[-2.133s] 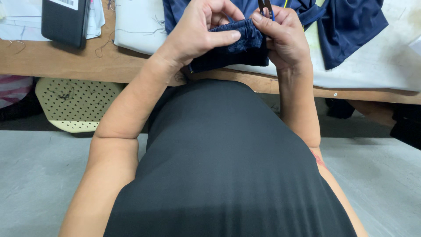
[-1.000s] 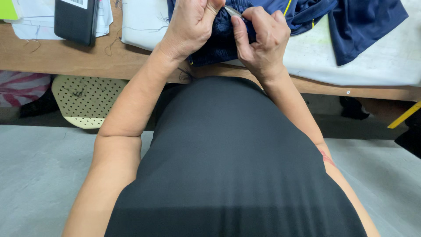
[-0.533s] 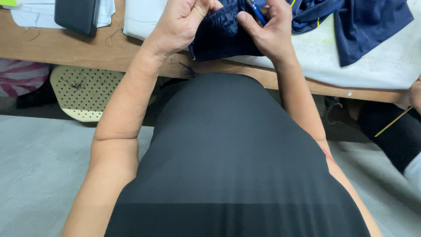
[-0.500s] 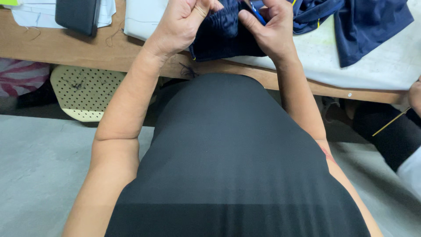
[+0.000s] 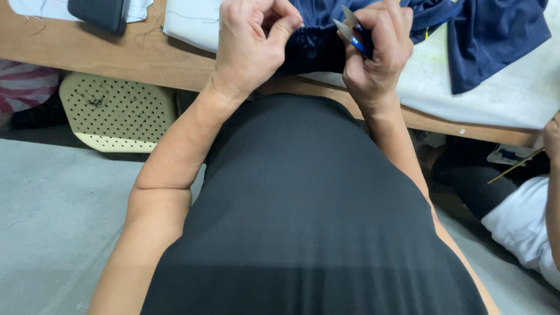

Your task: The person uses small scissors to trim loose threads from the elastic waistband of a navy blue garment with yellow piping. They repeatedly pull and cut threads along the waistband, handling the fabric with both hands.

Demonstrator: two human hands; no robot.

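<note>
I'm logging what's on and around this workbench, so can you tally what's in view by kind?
Navy garments: 1, navy garment, bunched in both hands
Thread snips: 1, thread snips in the right hand; left hand pinches the fabric
Dark phones: 1, dark phone
Cream perforated stools: 1, cream perforated stool
White cloths: 1, white cloth
Total: 5

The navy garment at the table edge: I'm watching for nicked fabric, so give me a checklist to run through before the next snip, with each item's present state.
1. Left hand pinches the navy garment at its gathered edge: ok.
2. Right hand holds the thread snips, blades pointing up and left toward the pinch: ok.
3. Blades parted, nothing visibly caught between them: ok.
4. Loose thread to cut visible: cannot tell, too fine to see.
5. Left fingers clear of the blade tips: ok, a small gap shows.
6. Rest of the garment lies on the white cloth on the table: ok.
</note>
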